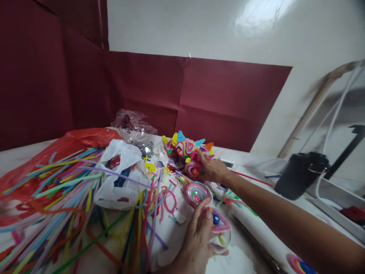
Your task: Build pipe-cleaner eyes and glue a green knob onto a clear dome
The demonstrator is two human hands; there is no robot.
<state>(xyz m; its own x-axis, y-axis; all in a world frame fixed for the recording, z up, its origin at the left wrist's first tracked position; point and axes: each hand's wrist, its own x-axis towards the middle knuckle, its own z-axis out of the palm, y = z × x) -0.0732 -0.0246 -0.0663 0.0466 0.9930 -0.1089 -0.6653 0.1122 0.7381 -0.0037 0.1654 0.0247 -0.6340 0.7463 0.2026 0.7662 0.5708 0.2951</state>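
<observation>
Most of the desk lies under a loose spread of straight pipe cleaners still unused, with a white plastic bag on top — plenty of raw stock remains, I judge. Behind them the spiky coiled figure looks largely built, and the right hand rests on its lower coil with fingers curled. Nearest, the left hand grips a clear dome holding a coiled eye piece — seemingly not yet joined on.
</observation>
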